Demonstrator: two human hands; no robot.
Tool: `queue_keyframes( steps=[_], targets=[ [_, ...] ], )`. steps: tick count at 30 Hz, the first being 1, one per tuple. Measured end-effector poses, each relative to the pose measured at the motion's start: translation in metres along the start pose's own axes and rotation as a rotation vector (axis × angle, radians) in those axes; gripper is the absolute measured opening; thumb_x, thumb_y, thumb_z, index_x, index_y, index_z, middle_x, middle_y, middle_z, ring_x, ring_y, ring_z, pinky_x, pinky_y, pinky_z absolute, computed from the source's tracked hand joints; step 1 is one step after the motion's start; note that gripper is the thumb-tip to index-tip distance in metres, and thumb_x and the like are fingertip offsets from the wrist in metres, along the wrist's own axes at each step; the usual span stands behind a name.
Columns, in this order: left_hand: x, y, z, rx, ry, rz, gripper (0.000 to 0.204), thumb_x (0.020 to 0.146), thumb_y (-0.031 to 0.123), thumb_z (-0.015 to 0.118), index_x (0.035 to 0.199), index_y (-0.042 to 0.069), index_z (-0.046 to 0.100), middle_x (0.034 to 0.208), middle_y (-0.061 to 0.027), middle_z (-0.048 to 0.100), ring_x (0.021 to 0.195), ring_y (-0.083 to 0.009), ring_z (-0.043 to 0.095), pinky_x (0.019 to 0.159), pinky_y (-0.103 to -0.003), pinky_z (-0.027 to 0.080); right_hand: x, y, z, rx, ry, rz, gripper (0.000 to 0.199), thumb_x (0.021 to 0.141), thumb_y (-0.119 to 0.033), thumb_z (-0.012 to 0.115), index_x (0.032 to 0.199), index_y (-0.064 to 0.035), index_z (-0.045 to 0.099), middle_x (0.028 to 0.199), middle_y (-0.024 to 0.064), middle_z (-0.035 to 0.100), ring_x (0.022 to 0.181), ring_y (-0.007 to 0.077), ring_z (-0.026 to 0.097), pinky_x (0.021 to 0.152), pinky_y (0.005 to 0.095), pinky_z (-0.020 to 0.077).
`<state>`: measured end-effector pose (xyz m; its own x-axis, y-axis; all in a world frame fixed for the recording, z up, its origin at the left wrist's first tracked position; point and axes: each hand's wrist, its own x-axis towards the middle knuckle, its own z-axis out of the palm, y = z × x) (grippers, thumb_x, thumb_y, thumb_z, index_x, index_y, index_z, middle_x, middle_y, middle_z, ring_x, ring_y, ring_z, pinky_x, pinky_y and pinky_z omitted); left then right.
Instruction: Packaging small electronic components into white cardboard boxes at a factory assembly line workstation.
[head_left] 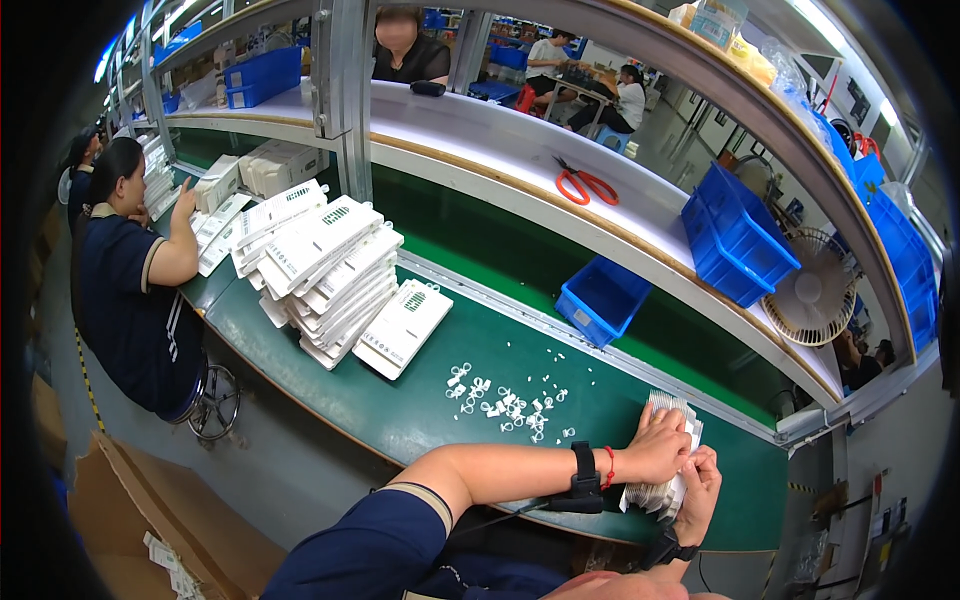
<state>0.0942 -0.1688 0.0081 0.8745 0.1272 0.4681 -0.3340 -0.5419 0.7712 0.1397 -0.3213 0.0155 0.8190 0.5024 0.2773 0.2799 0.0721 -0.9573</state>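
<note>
My left hand (658,447) presses down on top of a stack of small clear plastic bags (668,452) on the green bench at the lower right. My right hand (700,488) grips the near side of the same stack. A black strap and a red cord circle the left wrist, and a dark watch sits on the right. Just left of the hands lie several small white plastic pieces (505,398), scattered on the green mat.
A heap of flat white boxes (330,270) is piled to the left, where a seated person in dark blue (130,280) works. A blue bin (602,298) sits on the belt, a larger blue crate (735,235), a fan (818,290) and orange scissors (585,184) on the shelf.
</note>
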Motion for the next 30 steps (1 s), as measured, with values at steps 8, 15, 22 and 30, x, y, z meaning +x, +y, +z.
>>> queue_keyframes(
  steps=[8, 15, 22, 30],
  targets=[
    [0.000, -0.001, 0.003, 0.012, 0.000, 0.017, 0.011, 0.077, 0.017, 0.065, 0.073, 0.009, 0.059, 0.098, -0.0100, 0.045, 0.105, -0.0298, 0.042, 0.105, -0.054, 0.017, -0.003, 0.008, 0.000, 0.122, 0.078, 0.059, 0.010, 0.081, -0.001, 0.065, 0.076, -0.0001, 0.056, 0.098, 0.0031, 0.045, 0.091, 0.0126, 0.046, 0.088, 0.0254, 0.0358],
    [0.008, -0.003, 0.003, 0.018, 0.021, 0.045, 0.012, 0.079, 0.018, 0.062, 0.075, 0.007, 0.058, 0.100, -0.0118, 0.045, 0.104, -0.0306, 0.043, 0.104, -0.051, 0.020, -0.002, 0.011, 0.001, 0.196, 0.099, 0.042, 0.010, 0.084, -0.002, 0.061, 0.076, 0.0005, 0.055, 0.094, 0.0030, 0.046, 0.087, 0.0116, 0.047, 0.082, 0.0242, 0.0384],
    [0.003, -0.003, -0.004, 0.024, -0.008, 0.022, 0.012, 0.080, 0.017, 0.060, 0.076, 0.006, 0.057, 0.100, -0.0115, 0.043, 0.104, -0.0302, 0.041, 0.105, -0.051, 0.019, -0.002, 0.014, 0.008, 0.259, 0.085, 0.103, 0.007, 0.089, -0.001, 0.057, 0.083, -0.0004, 0.053, 0.092, 0.0017, 0.049, 0.082, 0.0092, 0.050, 0.077, 0.0228, 0.0417],
    [0.002, -0.007, 0.003, 0.004, 0.048, 0.045, 0.012, 0.079, 0.017, 0.064, 0.079, 0.007, 0.060, 0.101, -0.0106, 0.046, 0.108, -0.0305, 0.041, 0.105, -0.049, 0.020, -0.002, 0.007, 0.001, 0.463, 0.215, 0.146, 0.012, 0.096, -0.012, 0.054, 0.090, -0.0014, 0.053, 0.092, 0.0045, 0.056, 0.084, 0.0103, 0.054, 0.077, 0.0245, 0.0455]
  ],
)
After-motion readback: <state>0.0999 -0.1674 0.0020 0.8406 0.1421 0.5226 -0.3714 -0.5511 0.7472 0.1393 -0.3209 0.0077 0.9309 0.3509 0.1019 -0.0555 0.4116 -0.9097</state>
